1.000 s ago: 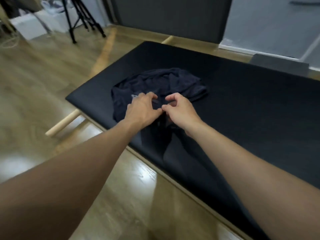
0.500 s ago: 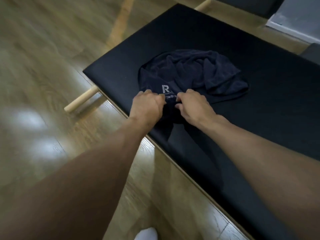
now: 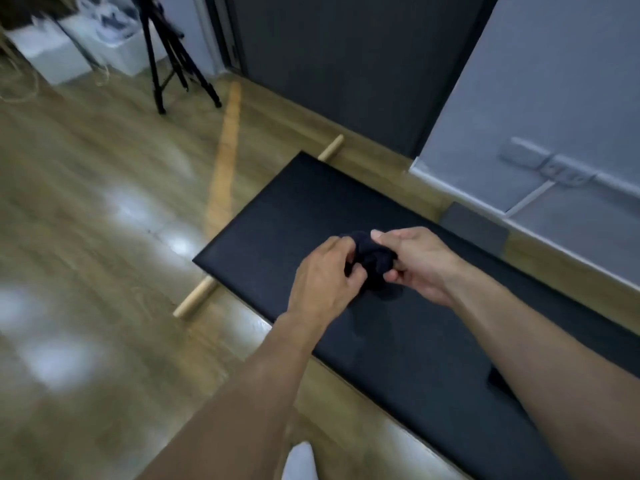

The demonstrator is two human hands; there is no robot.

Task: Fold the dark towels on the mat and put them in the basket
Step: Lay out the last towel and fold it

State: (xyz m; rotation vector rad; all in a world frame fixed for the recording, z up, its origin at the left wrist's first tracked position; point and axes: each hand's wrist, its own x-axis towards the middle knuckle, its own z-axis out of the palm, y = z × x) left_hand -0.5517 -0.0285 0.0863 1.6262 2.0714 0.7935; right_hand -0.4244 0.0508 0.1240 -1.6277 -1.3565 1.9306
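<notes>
Both my hands meet over the black mat (image 3: 277,216), gripping one dark towel (image 3: 374,268) bunched into a wad between them. My left hand (image 3: 323,278) curls its fingers into the cloth from the left, and my right hand (image 3: 417,265) closes on it from the right, thumb on top. The towel looks lifted off the mat, with a short tail of cloth hanging below my palms. Dark cloth against dark mat makes it impossible to say whether that tail touches the surface. By my reading, folding has not begun on this piece; this is the pick-up and sorting-out stage. The next move calls for finding two corners or a straight edge in the wad. My hands then draw apart to open the cloth and lay it flat on the bare stretch of mat before the first fold. The basket is nowhere in view, so it will have to be located once the fold is done. Pale wooden rods (image 3: 195,301) poke out from under the mat onto a wood floor (image 3: 104,202). A black tripod (image 3: 173,64) and white boxes (image 3: 48,53) stand at the far left, and a wall socket (image 3: 540,162) sits at the far right. No brand, label or writing can be read: the bunched towel shows no mark, and the picture is soft with motion.
</notes>
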